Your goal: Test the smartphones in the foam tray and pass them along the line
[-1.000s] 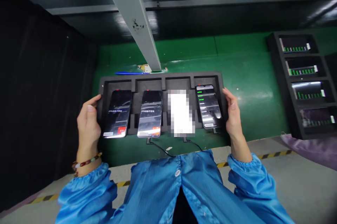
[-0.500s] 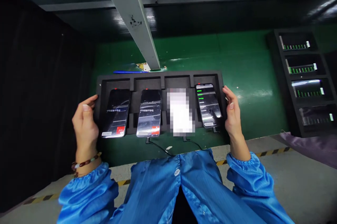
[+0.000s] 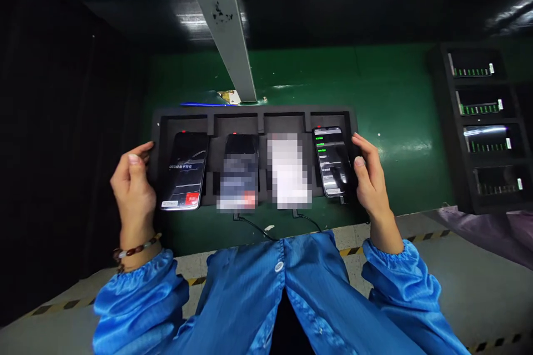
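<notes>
Green bench [image 3: 395, 121], tray [image 3: 291, 110] lying crosswise, left hand [image 3: 132, 188], right hand [image 3: 370, 180] flanking

Bench surroundings as I see them.
Grey beam [image 3: 225, 27] slants over the green bench top [image 3: 395, 121]; blue pen [image 3: 200, 104] by its foot; black rack [image 3: 445, 138] of lit phones [image 3: 472, 70] at far right, purple cloth [image 3: 491, 227] before it; hazard tape [image 3: 353, 251] along the near edge.

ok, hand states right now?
Left hand: open, holding nothing, at left edge of tray.
Right hand: open, fingers resting on tray's right edge.
</notes>
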Action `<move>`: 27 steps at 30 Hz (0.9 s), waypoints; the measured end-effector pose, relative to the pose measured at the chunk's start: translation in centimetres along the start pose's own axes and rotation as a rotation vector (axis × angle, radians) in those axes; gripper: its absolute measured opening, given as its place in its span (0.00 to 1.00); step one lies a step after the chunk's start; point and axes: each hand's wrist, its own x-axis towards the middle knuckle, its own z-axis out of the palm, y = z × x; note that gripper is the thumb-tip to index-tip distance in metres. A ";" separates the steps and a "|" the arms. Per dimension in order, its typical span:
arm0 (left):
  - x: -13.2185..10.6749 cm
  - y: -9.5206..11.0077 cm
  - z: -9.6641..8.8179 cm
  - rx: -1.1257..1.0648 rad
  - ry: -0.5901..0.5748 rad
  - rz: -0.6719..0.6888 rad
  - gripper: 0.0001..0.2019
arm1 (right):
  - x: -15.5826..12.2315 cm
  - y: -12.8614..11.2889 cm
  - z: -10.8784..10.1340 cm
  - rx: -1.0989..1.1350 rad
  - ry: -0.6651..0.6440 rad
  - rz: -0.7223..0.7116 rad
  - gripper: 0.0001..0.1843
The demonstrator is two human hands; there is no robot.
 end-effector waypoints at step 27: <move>0.2 -0.1 0.0 -0.006 0.026 0.040 0.32 | 0.1 0.9 0.3 0.007 0.012 0.038 0.25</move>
